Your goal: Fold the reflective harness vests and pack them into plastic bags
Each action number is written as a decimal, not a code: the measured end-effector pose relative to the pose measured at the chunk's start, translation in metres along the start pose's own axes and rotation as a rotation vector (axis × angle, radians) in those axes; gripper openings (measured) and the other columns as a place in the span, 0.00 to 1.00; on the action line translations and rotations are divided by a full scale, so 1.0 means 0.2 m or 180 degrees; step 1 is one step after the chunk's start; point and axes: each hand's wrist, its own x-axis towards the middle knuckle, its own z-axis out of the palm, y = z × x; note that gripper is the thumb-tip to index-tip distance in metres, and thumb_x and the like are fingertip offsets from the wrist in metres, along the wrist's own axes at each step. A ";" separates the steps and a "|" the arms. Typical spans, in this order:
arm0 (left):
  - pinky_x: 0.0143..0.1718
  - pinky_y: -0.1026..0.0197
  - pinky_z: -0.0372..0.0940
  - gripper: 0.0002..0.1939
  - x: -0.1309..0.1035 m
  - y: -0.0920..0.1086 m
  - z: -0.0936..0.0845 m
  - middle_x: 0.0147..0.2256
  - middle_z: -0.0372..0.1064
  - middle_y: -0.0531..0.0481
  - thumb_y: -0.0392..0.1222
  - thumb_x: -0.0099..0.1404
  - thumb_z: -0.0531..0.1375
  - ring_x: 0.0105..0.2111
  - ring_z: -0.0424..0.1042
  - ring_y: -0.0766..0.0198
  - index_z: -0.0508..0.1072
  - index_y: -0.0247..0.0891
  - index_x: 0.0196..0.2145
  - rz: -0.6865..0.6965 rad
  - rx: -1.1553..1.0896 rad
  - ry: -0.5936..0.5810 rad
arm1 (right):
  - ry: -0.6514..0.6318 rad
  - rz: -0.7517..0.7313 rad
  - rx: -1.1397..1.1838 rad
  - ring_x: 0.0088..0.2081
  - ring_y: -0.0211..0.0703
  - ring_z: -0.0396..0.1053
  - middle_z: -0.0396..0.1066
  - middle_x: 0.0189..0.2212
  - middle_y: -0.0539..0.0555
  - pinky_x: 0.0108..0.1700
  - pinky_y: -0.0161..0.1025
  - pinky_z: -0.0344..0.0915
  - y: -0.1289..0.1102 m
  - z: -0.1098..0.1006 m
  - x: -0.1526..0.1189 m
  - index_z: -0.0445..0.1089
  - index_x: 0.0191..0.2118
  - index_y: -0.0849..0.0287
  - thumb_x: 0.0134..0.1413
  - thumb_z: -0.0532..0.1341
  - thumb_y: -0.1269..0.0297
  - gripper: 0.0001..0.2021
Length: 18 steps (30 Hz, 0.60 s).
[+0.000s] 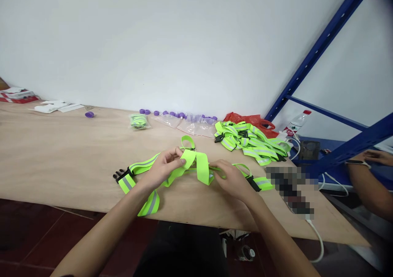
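A neon-yellow reflective strap [202,168] with grey stripes is spread across the wooden table in front of me. My left hand [166,164] pinches the strap between thumb and fingers, left of its raised middle. On the other side my right hand [229,176] has its fingers curled at the strap; its fingertips are partly hidden behind the band. A black buckle [122,174] lies at the strap's left end, and another black buckle [253,183] sits just right of my right hand. A small loop [187,142] of the strap stands up behind the middle.
Behind lie a pile of similar straps [253,142], a red plastic bag [250,119], clear bags [196,125], several purple rolls [175,114] and a bagged strap [138,121]. A bottle [297,123] stands near the blue rack [322,43]. Another person's arm [362,179] is at right.
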 end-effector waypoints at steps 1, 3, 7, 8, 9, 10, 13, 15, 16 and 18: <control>0.32 0.65 0.58 0.15 0.00 0.01 0.01 0.30 0.68 0.52 0.47 0.62 0.67 0.29 0.65 0.68 0.67 0.36 0.29 0.0059 0.0007 -0.0032 | -0.0020 0.0007 0.0019 0.48 0.48 0.73 0.77 0.47 0.55 0.49 0.42 0.66 -0.02 0.01 0.01 0.75 0.49 0.55 0.57 0.57 0.72 0.16; 0.35 0.64 0.60 0.15 0.01 0.02 0.02 0.32 0.69 0.51 0.47 0.63 0.67 0.32 0.67 0.65 0.67 0.36 0.29 0.0218 -0.0013 -0.0106 | -0.0168 0.0101 -0.0047 0.45 0.49 0.74 0.79 0.45 0.54 0.45 0.41 0.66 -0.04 0.03 0.03 0.76 0.48 0.54 0.58 0.58 0.69 0.14; 0.38 0.62 0.62 0.12 0.02 0.09 0.04 0.33 0.69 0.50 0.43 0.64 0.67 0.34 0.68 0.64 0.68 0.36 0.30 0.0629 -0.0145 -0.0230 | -0.0218 0.0390 -0.0295 0.39 0.50 0.75 0.80 0.40 0.54 0.40 0.40 0.63 -0.05 0.05 0.06 0.78 0.45 0.54 0.59 0.57 0.69 0.14; 0.37 0.62 0.62 0.12 0.02 0.11 0.04 0.34 0.70 0.50 0.43 0.64 0.67 0.34 0.68 0.64 0.68 0.36 0.30 0.0716 -0.0203 -0.0272 | -0.0197 0.0439 -0.0311 0.39 0.51 0.75 0.80 0.39 0.55 0.39 0.40 0.63 -0.04 0.05 0.06 0.78 0.44 0.55 0.59 0.57 0.70 0.14; 0.36 0.63 0.62 0.12 0.02 0.12 0.04 0.34 0.70 0.49 0.42 0.64 0.67 0.34 0.69 0.64 0.68 0.36 0.29 0.0797 -0.0259 -0.0308 | -0.0188 0.0469 -0.0276 0.39 0.51 0.75 0.80 0.39 0.55 0.40 0.40 0.63 -0.02 0.06 0.06 0.78 0.43 0.55 0.59 0.56 0.70 0.14; 0.36 0.63 0.62 0.11 0.03 0.14 0.05 0.34 0.71 0.49 0.41 0.64 0.67 0.34 0.69 0.64 0.68 0.36 0.29 0.0875 -0.0299 -0.0342 | -0.0191 0.0484 -0.0182 0.39 0.51 0.75 0.80 0.39 0.56 0.40 0.40 0.63 -0.01 0.06 0.06 0.78 0.43 0.56 0.59 0.55 0.70 0.14; 0.35 0.63 0.63 0.10 0.05 0.18 0.04 0.36 0.72 0.48 0.40 0.63 0.67 0.34 0.69 0.64 0.70 0.36 0.30 0.1084 -0.0294 -0.0337 | -0.0203 0.0466 0.0355 0.41 0.51 0.74 0.79 0.42 0.56 0.42 0.41 0.65 0.04 0.05 0.06 0.77 0.43 0.57 0.61 0.54 0.68 0.14; 0.35 0.63 0.64 0.10 0.08 0.19 0.03 0.36 0.72 0.49 0.40 0.63 0.67 0.34 0.69 0.64 0.70 0.36 0.30 0.1143 -0.0220 -0.0264 | -0.0263 0.0455 0.0742 0.43 0.51 0.74 0.79 0.43 0.55 0.43 0.41 0.67 0.07 0.05 0.05 0.76 0.46 0.57 0.61 0.55 0.65 0.14; 0.35 0.63 0.64 0.10 0.09 0.18 0.03 0.35 0.71 0.49 0.40 0.63 0.67 0.34 0.69 0.64 0.70 0.36 0.29 0.1150 -0.0171 -0.0210 | -0.0318 0.0452 0.0898 0.43 0.50 0.74 0.78 0.42 0.55 0.43 0.41 0.67 0.08 0.04 0.04 0.75 0.47 0.57 0.62 0.55 0.63 0.14; 0.35 0.64 0.64 0.11 0.11 0.16 0.01 0.34 0.71 0.50 0.42 0.63 0.68 0.33 0.69 0.65 0.71 0.36 0.29 0.1147 -0.0079 -0.0072 | -0.0455 0.0428 0.1081 0.41 0.49 0.73 0.78 0.40 0.55 0.41 0.40 0.67 0.08 0.04 0.02 0.75 0.47 0.58 0.63 0.56 0.60 0.14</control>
